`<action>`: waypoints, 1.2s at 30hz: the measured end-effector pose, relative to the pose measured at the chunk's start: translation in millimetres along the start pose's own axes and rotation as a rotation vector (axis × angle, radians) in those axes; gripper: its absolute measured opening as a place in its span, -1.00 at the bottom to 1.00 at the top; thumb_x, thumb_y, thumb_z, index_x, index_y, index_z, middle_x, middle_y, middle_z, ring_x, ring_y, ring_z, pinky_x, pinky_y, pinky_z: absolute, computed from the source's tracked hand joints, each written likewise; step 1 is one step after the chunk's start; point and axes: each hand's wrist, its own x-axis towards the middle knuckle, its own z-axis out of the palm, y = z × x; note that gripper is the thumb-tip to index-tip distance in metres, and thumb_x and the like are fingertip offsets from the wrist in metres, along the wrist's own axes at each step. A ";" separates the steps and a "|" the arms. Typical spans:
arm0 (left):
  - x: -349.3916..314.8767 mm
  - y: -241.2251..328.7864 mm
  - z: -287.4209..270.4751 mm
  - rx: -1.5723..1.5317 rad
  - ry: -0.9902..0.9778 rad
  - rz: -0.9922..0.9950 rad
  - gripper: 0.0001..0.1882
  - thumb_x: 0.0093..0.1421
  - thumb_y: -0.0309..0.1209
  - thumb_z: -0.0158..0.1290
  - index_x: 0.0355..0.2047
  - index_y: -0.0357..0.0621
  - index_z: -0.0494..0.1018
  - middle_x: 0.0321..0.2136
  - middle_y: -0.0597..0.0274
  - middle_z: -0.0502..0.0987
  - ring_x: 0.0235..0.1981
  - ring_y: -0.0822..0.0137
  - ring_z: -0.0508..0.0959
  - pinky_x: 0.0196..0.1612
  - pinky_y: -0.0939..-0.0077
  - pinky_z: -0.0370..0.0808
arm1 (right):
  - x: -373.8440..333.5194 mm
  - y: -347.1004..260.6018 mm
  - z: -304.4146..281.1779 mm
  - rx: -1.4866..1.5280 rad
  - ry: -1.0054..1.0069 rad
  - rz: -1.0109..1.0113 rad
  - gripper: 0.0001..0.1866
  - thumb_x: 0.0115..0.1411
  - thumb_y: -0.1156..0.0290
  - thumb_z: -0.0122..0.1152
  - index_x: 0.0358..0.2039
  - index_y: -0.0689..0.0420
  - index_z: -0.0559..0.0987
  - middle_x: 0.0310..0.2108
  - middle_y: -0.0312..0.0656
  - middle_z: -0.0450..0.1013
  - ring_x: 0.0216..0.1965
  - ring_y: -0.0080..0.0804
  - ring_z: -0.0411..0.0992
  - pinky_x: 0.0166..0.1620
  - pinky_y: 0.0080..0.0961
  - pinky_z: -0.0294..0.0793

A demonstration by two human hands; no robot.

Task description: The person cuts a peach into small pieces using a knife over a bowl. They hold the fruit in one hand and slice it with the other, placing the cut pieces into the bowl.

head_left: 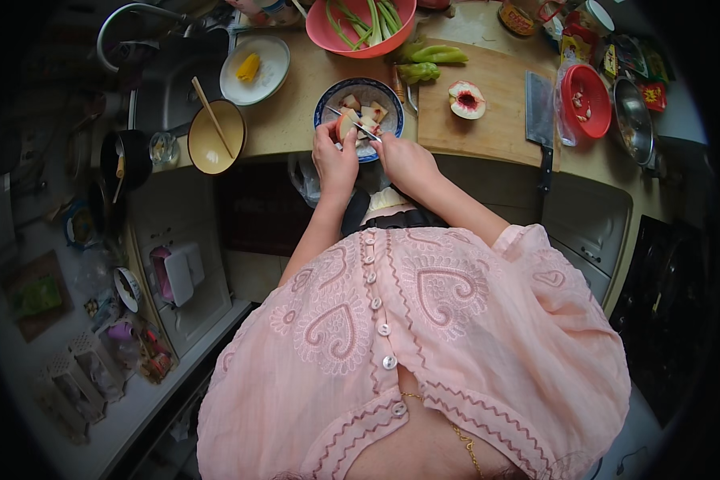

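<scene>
Over a blue-and-white bowl [399, 102] near the counter's front edge, my left hand [338, 164] pinches a red-skinned peach piece [345, 127]. My right hand [409, 166] is closed around the handle of a small knife [358, 125]. Its thin blade points up and left, across the peach piece. Cut peach chunks [374, 111] with pale flesh and reddish parts lie in the bowl below. To the right, a peach half [466, 100] rests cut side up on a wooden cutting board [488, 142]. My fingers partly hide the handle and the held piece.
A cleaver [539, 112] lies on the board's right side, its handle past the counter edge. Beyond stands a red basket [590, 102]. Green peppers [438, 54] and a pink bowl [358, 50] are behind. Leftward are a white plate [274, 90], a cream bowl [208, 152] with chopsticks, and a sink [166, 92].
</scene>
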 end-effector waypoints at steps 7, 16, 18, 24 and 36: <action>-0.8 -3.3 -0.8 0.036 0.018 0.037 -0.70 0.06 -0.40 0.19 -0.24 -0.29 0.42 -0.35 0.10 0.55 -0.34 0.32 0.56 -0.23 0.47 0.48 | -0.8 1.1 5.9 0.025 0.007 0.007 -0.60 0.32 0.12 -0.16 -0.37 0.26 0.40 -0.56 0.10 0.47 -0.46 0.11 0.47 -0.39 -0.05 0.44; 0.6 -0.8 0.3 0.025 0.014 0.083 -0.71 0.07 -0.42 0.17 -0.23 -0.30 0.42 -0.35 0.09 0.55 -0.34 0.32 0.56 -0.23 0.46 0.48 | 2.3 -1.1 3.6 0.011 -0.003 0.022 -0.62 0.30 0.12 -0.12 -0.34 0.24 0.41 -0.55 0.09 0.48 -0.46 0.07 0.49 -0.39 -0.07 0.46; 1.9 -4.6 1.2 -0.023 -0.005 0.059 -0.72 0.08 -0.41 0.17 -0.24 -0.30 0.42 -0.34 0.08 0.55 -0.34 0.31 0.56 -0.25 0.45 0.48 | 2.9 -0.3 3.3 0.019 -0.001 0.008 -0.60 0.31 0.12 -0.14 -0.36 0.25 0.40 -0.56 0.10 0.47 -0.46 0.10 0.48 -0.39 -0.06 0.45; -1.9 6.1 -0.8 -0.020 -0.005 0.080 -0.73 0.06 -0.44 0.16 -0.26 -0.30 0.41 -0.32 0.04 0.50 -0.31 0.20 0.53 -0.22 0.39 0.46 | 3.5 1.4 6.1 0.049 0.023 0.018 -0.60 0.31 0.12 -0.15 -0.35 0.26 0.40 -0.56 0.11 0.47 -0.46 0.09 0.48 -0.39 -0.06 0.45; 5.8 -6.3 -0.9 -0.111 -0.028 -0.109 -0.74 0.05 -0.45 0.17 -0.28 -0.28 0.41 -0.33 0.05 0.49 -0.30 0.17 0.53 -0.20 0.36 0.44 | 1.4 -0.1 3.8 0.008 -0.049 0.023 -0.61 0.31 0.13 -0.14 -0.35 0.26 0.40 -0.55 0.11 0.48 -0.46 0.10 0.48 -0.39 -0.06 0.45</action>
